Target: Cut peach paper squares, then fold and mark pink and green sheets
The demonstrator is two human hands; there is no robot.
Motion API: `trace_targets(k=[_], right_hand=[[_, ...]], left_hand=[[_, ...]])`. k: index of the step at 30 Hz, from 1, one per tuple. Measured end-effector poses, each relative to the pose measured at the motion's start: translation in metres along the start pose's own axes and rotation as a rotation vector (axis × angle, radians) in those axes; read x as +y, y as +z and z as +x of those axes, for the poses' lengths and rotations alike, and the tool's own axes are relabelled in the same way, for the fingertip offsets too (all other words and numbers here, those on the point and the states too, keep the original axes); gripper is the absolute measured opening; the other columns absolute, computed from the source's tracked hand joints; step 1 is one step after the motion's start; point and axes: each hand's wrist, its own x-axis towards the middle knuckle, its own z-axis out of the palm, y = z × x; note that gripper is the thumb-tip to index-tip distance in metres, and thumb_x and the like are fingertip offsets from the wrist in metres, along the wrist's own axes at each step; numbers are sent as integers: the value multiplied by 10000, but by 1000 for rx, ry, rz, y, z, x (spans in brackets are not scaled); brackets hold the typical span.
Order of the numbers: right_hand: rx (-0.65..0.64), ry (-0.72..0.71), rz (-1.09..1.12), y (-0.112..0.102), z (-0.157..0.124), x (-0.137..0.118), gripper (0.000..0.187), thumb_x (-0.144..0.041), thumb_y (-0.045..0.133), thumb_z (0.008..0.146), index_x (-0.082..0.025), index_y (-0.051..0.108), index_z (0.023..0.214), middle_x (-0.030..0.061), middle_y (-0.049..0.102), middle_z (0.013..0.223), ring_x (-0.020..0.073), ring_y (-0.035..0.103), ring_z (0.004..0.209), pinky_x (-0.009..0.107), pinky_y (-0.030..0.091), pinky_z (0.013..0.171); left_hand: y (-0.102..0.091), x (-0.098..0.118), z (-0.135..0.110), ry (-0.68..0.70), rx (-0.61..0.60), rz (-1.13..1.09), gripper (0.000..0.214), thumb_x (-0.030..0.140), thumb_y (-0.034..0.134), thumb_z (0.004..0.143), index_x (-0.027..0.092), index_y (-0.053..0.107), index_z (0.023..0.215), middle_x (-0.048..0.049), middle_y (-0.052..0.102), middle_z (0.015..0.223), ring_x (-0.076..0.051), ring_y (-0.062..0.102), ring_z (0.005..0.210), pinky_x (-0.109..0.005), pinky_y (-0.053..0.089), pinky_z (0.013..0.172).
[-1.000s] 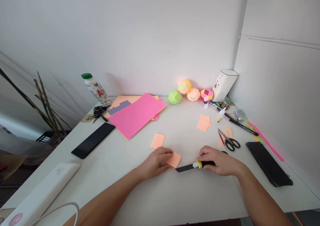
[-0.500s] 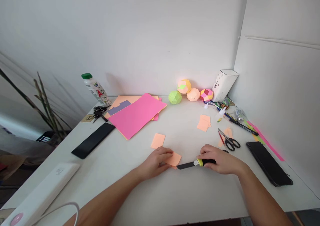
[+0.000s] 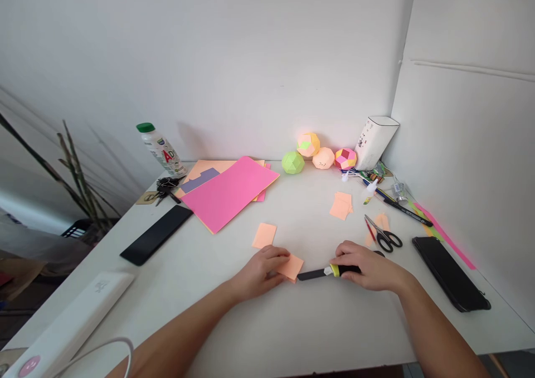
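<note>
Peach paper is pinched in the left hand, over the white table; the right hand curls round a knife, blade tip just beside the paper.

Table, front centre: paper square in left hand; to its right, cutter knife in right hand. Behind left hand: loose square. Rear left: overlapping sheets, bottle behind, to their left. Rear, right of centre: four paper balls, box to their right. Right side: scissors on paper scraps; pouch farther right, nearer the front.
</note>
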Motion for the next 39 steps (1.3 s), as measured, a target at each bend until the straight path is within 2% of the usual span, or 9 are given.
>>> trace_targets(k=[5, 9, 14, 18, 22, 25, 29, 34, 39], right_hand=[[20, 5, -24, 2, 1, 2, 325, -200, 550, 851, -262, 660, 1150, 62, 574, 1050, 216, 553, 1022, 350, 468, 862], [38, 8, -53, 2, 1, 1, 324, -197, 560, 845, -240, 662, 1149, 71, 582, 1041, 225, 553, 1017, 359, 466, 864], [32, 56, -113, 1, 0, -5, 316, -189, 559, 844, -213, 662, 1142, 84, 587, 1027, 239, 553, 1000, 367, 468, 842], [34, 75, -168, 1, -1, -10, 297, -181, 557, 839, -217, 665, 1114, 78, 587, 995, 237, 562, 945, 361, 468, 802], [25, 111, -202, 1, -3, -17, 278, -166, 545, 834, -228, 661, 1079, 60, 581, 963, 213, 580, 841, 334, 467, 739], [5, 130, -211, 5, -4, -25, 235, -166, 552, 824, -223, 657, 1027, 50, 580, 947, 206, 585, 804, 317, 462, 696], [-6, 135, -249, 13, -5, -33, 157, -160, 575, 809, -194, 632, 952, 47, 588, 921, 207, 586, 783, 312, 454, 664], [-24, 137, -317, 22, -2, -39, 149, -161, 584, 824, -186, 617, 967, 57, 596, 930, 217, 589, 791, 318, 440, 656], [-19, 184, -404, 24, -3, -44, 138, -132, 577, 824, -182, 612, 947, 57, 598, 933, 214, 594, 775, 307, 416, 627]], left_hand=[[0, 2, -1, 17, -19, 69, 198, 271, 499, 924, 234, 632, 1065, -75, 587, 1148, -212, 556, 973, -359, 489, 861], [7, 6, -4, 21, -29, 140, 253, 264, 511, 903, 210, 568, 1143, -104, 553, 1214, -255, 524, 1045, -430, 466, 915], [25, 13, -13, 4, -45, 269, 460, 410, 530, 908, 165, 468, 1292, -159, 484, 1326, -352, 400, 1255, -536, 389, 1010], [38, 12, -23, 73, -82, 386, 804, 643, 412, 902, 104, 233, 1471, -224, 270, 1501, -406, 171, 1403, -558, 275, 1096], [38, 10, -27, 102, -125, 409, 950, 729, 332, 874, 100, 21, 1515, -225, 74, 1561, -413, 29, 1429, -570, 204, 1119], [34, 11, -27, 102, -154, 400, 957, 745, 358, 854, 87, 111, 1503, -231, 110, 1554, -416, 59, 1426, -575, 210, 1117], [32, 11, -23, 70, -142, 364, 838, 706, 350, 884, 74, 297, 1432, -246, 286, 1492, -414, 134, 1416, -580, 250, 1106], [36, 7, -22, 79, -102, 324, 872, 723, 292, 887, 151, 94, 1515, -212, 277, 1497, -414, 134, 1414, -587, 269, 1093], [37, 6, -23, 71, -118, 349, 882, 716, 290, 894, 170, 7, 1525, -181, 118, 1565, -409, 86, 1425, -564, 222, 1114]])
